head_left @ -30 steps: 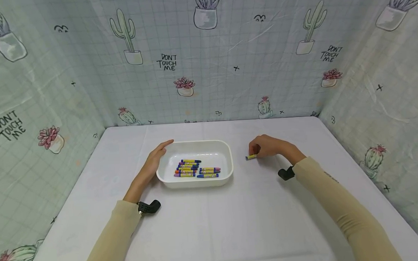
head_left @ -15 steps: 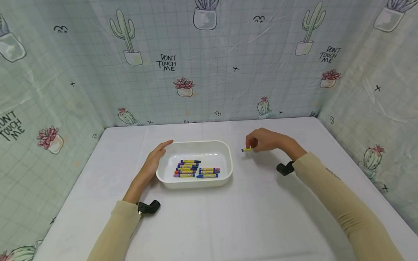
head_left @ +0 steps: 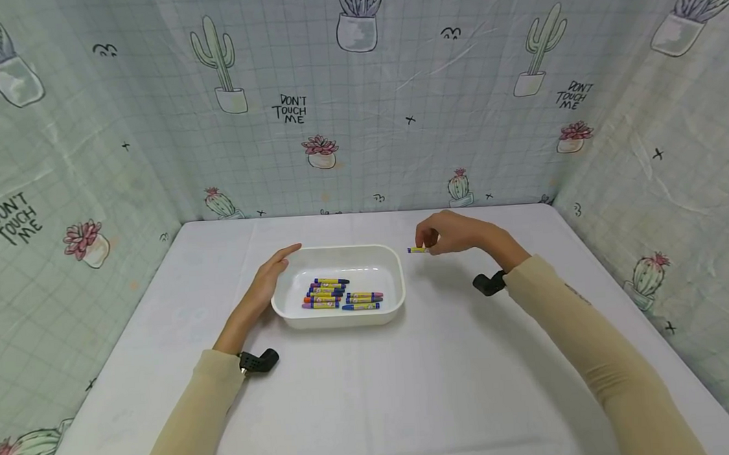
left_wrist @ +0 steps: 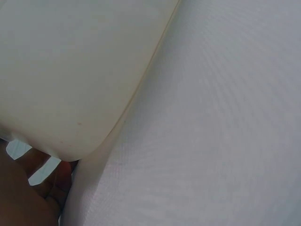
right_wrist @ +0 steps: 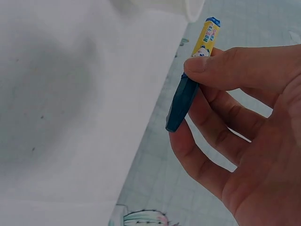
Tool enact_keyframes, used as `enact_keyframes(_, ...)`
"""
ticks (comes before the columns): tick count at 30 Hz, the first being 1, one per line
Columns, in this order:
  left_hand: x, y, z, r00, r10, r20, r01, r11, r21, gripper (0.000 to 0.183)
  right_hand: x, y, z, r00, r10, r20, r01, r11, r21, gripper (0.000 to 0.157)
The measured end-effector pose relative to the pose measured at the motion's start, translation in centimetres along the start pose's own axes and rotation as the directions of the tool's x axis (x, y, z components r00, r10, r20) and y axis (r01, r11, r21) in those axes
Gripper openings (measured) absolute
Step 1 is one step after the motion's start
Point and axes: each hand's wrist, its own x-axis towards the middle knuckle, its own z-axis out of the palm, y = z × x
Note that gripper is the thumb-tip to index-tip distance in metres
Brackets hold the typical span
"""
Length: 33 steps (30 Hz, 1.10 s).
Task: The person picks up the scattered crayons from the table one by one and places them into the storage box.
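Note:
My right hand [head_left: 454,232] pinches an oil pastel [head_left: 418,250] between thumb and fingers, above the table and right of the white tray. In the right wrist view this pastel [right_wrist: 183,101] has a dark teal body and a yellow wrapper with a blue end. The white tray [head_left: 345,321] stands on the table with several wrapped pastels [head_left: 325,299] lying in two groups inside. At its far left corner my left hand [head_left: 264,284] holds the rim. The left wrist view shows the tray's outer wall [left_wrist: 80,70], with the fingers partly hidden behind it.
A white cloth [head_left: 374,406] covers the table. Printed fabric walls [head_left: 360,152] with cactus drawings enclose it at the back and both sides. Dark wrist cameras [head_left: 260,361] are strapped to both wrists.
My right hand has lifted the pastel off the table and carried it leftward and away from me, nearer the tray. The left hand and tray have stayed put.

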Motion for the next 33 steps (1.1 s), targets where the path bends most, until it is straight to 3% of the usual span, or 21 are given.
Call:
enact_keyframes(14, 0.1, 0.0, -0.1, 1.000, 0.006, 0.015, -0.005, 1.000, -0.024, 0.051, 2.8, -4.8, -0.7, 0.997, -0.072, 0.016, 0.073, 0.997, -0.038, 0.018)
enact_keyframes(23, 0.3, -0.1, -0.1, 1.000, 0.008, -0.002, -0.008, 1.000, -0.021, 0.049, 5.2, -7.5, -0.1, 0.993, -0.075, 0.096, 0.077, 0.997, -0.017, 0.021)
enact_keyframes(28, 0.2, 0.0, -0.1, 1.000, 0.008, -0.004, -0.008, 1.000, -0.009, 0.050, 6.4, -8.0, 0.7, 0.988, -0.076, 0.138, 0.080, 0.996, -0.027, 0.021)
enact_keyframes(33, 0.2, -0.1, -0.2, 1.000, 0.010, 0.003, -0.010, 1.000, -0.011, 0.050, 7.7, -8.1, 1.4, 0.976, -0.044, 0.211, 0.039, 0.999, 0.028, 0.022)
